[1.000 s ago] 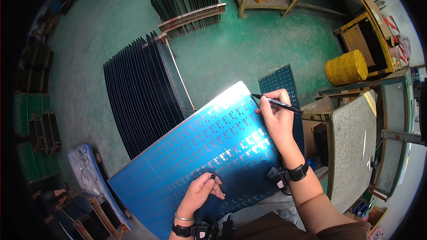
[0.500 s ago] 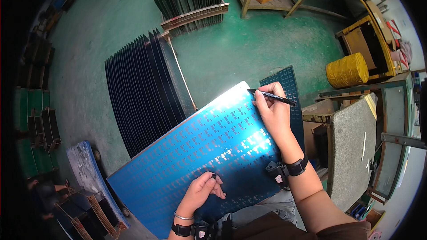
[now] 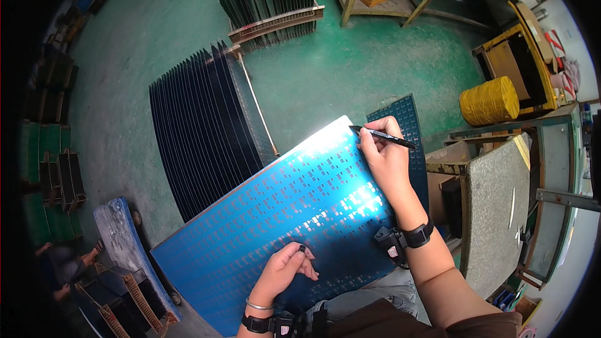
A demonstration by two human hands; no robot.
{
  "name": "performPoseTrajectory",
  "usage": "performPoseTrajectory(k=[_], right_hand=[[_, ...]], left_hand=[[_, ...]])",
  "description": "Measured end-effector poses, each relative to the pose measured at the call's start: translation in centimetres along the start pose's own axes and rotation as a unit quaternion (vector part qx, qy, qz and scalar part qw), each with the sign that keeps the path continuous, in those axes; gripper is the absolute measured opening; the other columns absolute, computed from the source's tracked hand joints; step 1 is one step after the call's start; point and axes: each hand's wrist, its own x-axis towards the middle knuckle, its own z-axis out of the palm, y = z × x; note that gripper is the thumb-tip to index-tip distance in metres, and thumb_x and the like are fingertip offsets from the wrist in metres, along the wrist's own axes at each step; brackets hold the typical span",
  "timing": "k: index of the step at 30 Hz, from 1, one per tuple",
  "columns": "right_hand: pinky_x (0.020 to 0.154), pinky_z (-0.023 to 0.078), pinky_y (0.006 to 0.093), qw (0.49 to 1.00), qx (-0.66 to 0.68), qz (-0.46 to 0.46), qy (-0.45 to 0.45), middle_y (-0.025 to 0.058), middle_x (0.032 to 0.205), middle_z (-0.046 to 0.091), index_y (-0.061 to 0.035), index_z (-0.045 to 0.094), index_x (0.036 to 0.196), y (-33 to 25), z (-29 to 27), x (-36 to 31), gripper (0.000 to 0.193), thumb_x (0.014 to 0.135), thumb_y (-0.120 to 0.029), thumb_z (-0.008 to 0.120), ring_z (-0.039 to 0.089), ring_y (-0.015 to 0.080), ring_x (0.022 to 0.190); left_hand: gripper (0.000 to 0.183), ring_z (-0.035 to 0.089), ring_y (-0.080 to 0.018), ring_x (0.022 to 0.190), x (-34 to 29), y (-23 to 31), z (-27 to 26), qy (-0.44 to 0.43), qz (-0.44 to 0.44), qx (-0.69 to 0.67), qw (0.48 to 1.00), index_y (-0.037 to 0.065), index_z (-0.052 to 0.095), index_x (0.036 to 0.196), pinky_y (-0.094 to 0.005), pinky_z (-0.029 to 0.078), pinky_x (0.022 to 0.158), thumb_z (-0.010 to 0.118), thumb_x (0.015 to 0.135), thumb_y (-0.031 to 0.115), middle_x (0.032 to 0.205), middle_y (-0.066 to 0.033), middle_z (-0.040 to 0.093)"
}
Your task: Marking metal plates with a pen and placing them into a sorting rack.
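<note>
A large blue circuit board panel (image 3: 250, 238), patterned with rows of small copper-coloured marks, lies slanted before me, its far corner shining in the light. My right hand (image 3: 383, 147) grips a black marker pen (image 3: 393, 139), whose tip is at that far corner; contact is hard to make out. Over the panel's near part, my left hand (image 3: 288, 270) is closed with curled fingers. A small black piece (image 3: 302, 248) shows at its thumb and forefinger, too small to name.
A rack of upright dark panels (image 3: 200, 125) stands beyond the blue one, with another loaded rack (image 3: 266, 0) farther off. Another patterned panel (image 3: 400, 116) leans behind my right hand. At right are a grey board (image 3: 494, 213) and a yellow roll (image 3: 489, 99). Someone's limbs (image 3: 69, 269) show lower left.
My hands, the pen and the blue panel hold almost the same place. The person at the lower left has shifted a little.
</note>
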Motion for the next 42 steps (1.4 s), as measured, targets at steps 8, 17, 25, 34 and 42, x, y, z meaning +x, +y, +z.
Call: performPoseTrajectory(k=[8,17,25,34,42], right_hand=[[0.056,0.047,0.0238,1.000,-0.007,0.002,0.003,0.0082,0.073,0.062,-0.0009,0.054,0.090,0.1,0.2,0.0,0.014,0.083,-0.011,0.060,0.060,0.0110,0.063],[0.058,0.047,0.0230,0.950,0.235,0.050,-0.202,0.0067,0.072,0.058,-0.0010,0.048,0.087,-4.1,-3.3,-5.1,0.012,0.091,-0.012,0.050,0.057,0.0102,0.063],[0.061,0.048,0.0234,0.894,0.255,0.054,-0.364,0.0092,0.078,0.060,0.0009,0.051,0.089,-6.4,-4.0,-11.5,0.013,0.090,-0.012,0.052,0.059,0.0104,0.068],[0.066,0.046,0.0257,0.894,0.172,0.040,-0.412,0.0085,0.082,0.061,0.0004,0.056,0.087,-7.5,-4.2,-13.3,0.010,0.088,-0.009,0.056,0.060,0.0126,0.074],[0.065,0.045,0.0272,0.875,0.061,-0.008,-0.479,0.0082,0.082,0.062,-0.0017,0.059,0.088,-7.6,-4.0,-13.7,0.011,0.084,-0.012,0.062,0.058,0.0154,0.075]], left_hand=[[0.027,0.062,-0.0208,0.069,-0.2,0.3,0.1,-0.001,0.002,-0.002,1.000,-0.002,0.047,0.095,-0.0307,0.051,0.070,0.040,0.097,0.025,0.068,-0.0092,0.057],[0.023,0.059,-0.0152,0.076,-1.2,1.1,1.5,0.023,0.076,0.086,0.993,-0.003,0.054,0.102,-0.0294,0.049,0.075,0.044,0.095,0.016,0.073,-0.0057,0.058],[0.021,0.057,-0.0141,0.079,-3.0,2.0,3.2,0.009,0.156,0.110,0.982,-0.001,0.055,0.109,-0.0281,0.047,0.076,0.047,0.092,0.009,0.080,-0.0062,0.059],[0.021,0.058,-0.0132,0.076,-4.5,1.4,3.6,0.016,0.142,0.163,0.976,-0.001,0.057,0.108,-0.0259,0.047,0.071,0.052,0.089,0.006,0.084,-0.0066,0.061],[0.026,0.061,-0.0248,0.082,-5.3,1.5,3.8,0.024,0.192,0.283,0.940,0.001,0.057,0.109,-0.0316,0.047,0.073,0.057,0.086,0.013,0.089,-0.0122,0.063]])
